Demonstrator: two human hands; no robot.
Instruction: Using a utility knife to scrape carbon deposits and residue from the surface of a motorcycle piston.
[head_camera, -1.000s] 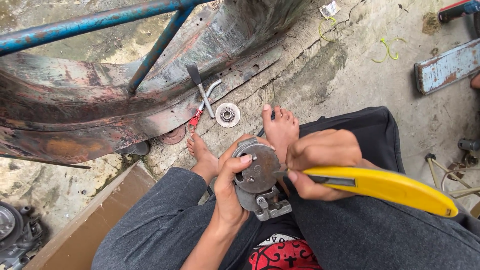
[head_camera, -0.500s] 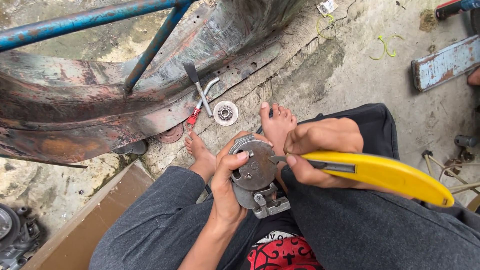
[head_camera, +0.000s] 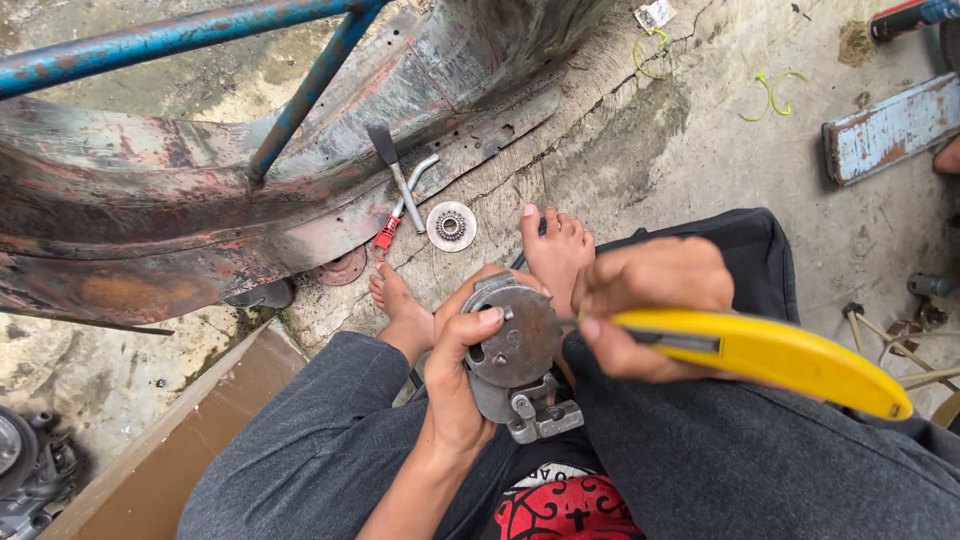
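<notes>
Seated barefoot, the left hand curls around a round metal part in the lap. At its three o'clock, the right hand grips a yellow knife, tip against the part.

Single view, taken from a camera worn on the seated person's head; it looks steeply down over the chest and lap toward the concrete floor; the person's own knees fill the lower edge, the bare feet lie near the centre, and the far floor runs along the top. The view stands close: the left hand and right hand sit just below centre and loom large, so does the round metal part between them. The rusted sheet-metal body crosses the upper left, farther from the lens; with one camera only, no second view shares the scene.
</notes>
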